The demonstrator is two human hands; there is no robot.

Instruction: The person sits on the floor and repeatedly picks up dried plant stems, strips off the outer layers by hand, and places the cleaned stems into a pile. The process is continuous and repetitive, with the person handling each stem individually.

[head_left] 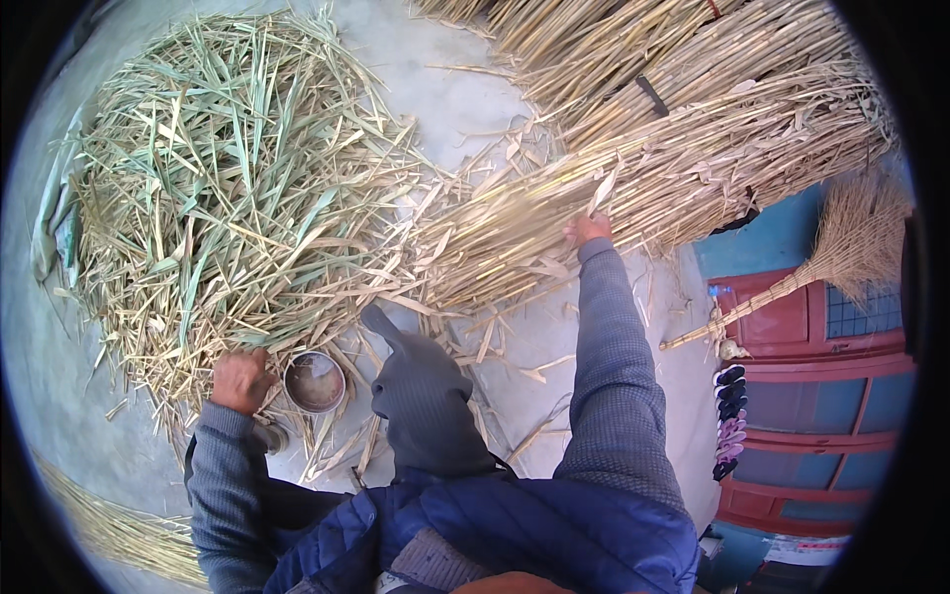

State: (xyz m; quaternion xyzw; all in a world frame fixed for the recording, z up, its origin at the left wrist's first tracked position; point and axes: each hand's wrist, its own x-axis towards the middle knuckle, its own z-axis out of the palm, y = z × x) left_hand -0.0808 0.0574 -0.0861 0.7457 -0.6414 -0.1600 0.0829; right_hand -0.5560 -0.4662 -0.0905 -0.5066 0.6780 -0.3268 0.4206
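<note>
My right hand [592, 230] reaches out to a long bundle of dry reed stalks [683, 168]. Its fingers are closed on a pale dry leaf [604, 190] that sticks up from the bundle's near side. My left hand [242, 381] is curled closed at the near edge of a big heap of stripped green and tan leaves [228, 178]. What that hand holds, if anything, is hidden. Just right of it stands a round metal bowl [315, 382] with something brownish inside.
More tied reed bundles [604, 49] lie at the far right. A straw broom [792, 287] leans by red-framed doors [802, 396], near a row of shoes [730, 421]. Thin stalks [119, 530] lie at lower left. My knee [426, 396] is between my arms.
</note>
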